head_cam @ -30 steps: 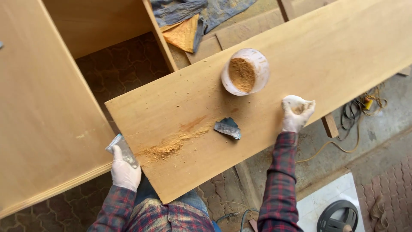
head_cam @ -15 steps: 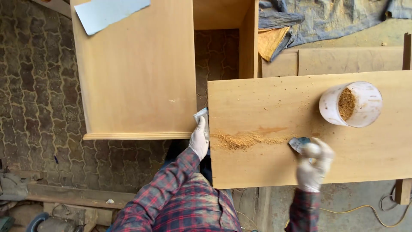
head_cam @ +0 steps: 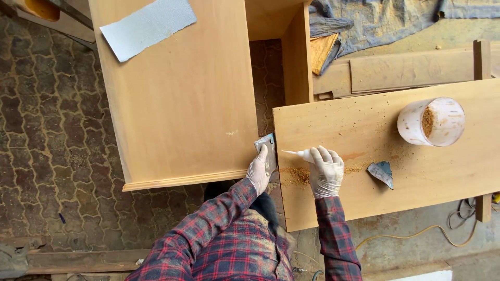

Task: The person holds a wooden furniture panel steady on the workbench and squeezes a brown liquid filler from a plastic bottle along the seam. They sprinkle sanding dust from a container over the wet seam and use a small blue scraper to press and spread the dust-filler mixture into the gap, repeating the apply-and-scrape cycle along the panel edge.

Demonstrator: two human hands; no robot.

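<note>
1. We found the right hand (head_cam: 326, 171), in a whitish glove, resting on the long pale wooden board (head_cam: 416, 171), its fingers closed around a small white tube with a narrow pointed nozzle (head_cam: 298, 154). The nozzle pointed left, towards the board's left end.
2. The left hand (head_cam: 259, 170), gloved likewise, sat at the gap between the board and the light brown wooden cabinet panel (head_cam: 182, 104) to the left. Its fingers pressed a flat grey metal scraper blade (head_cam: 266, 147) against the board's left edge; thumb and fingers were wrapped about the blade's near part.
3. A streak of tan sawdust (head_cam: 298, 174) lay on the board just beside the right hand, running right along the surface towards a small dark grey wedge-shaped scrap (head_cam: 381, 173), which lay apart from both hands.
4. A translucent white plastic cup holding brown sawdust (head_cam: 431, 122) lay tilted on the board, far right of the hands and well apart from them.
5. A rectangular sheet of grey sandpaper (head_cam: 148, 26) lay on the far part of the cabinet panel.
6. Both forearms wore red and blue plaid sleeves (head_cam: 333, 234).
7. Crumpled grey-blue cloth (head_cam: 375, 21) lay beyond the board, and a folded piece of orange-tan sandpaper (head_cam: 321, 51) sat beside it. Brown paving bricks (head_cam: 52, 135) covered the ground at left.
</note>
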